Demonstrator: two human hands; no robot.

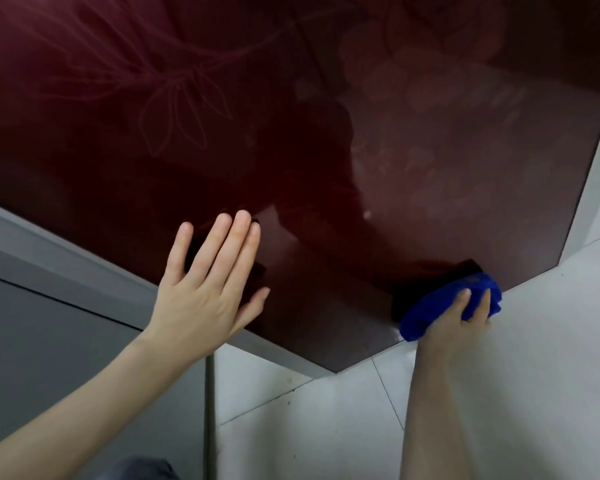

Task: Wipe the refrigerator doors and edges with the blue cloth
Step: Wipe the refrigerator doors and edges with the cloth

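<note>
I read this as the lower-door pass. My right hand (pixel 465 318) curls its fingers round the bunched blue cloth (pixel 426 311), pressed on the refrigerator door (pixel 326 133) at its bottom edge, four o'clock in view. My left hand (pixel 205 289) lies flat on the door, fingers straight (bracing, I judge). The next move calls for sliding along that edge toward the six o'clock corner, with little room above the floor (pixel 516 393).

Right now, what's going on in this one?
A person is wiping a glossy dark red refrigerator door. The right hand grips a bunched blue cloth against the door's bottom edge, just above the white tiled floor. The left hand rests flat on the door further left, fingers straight.
</note>
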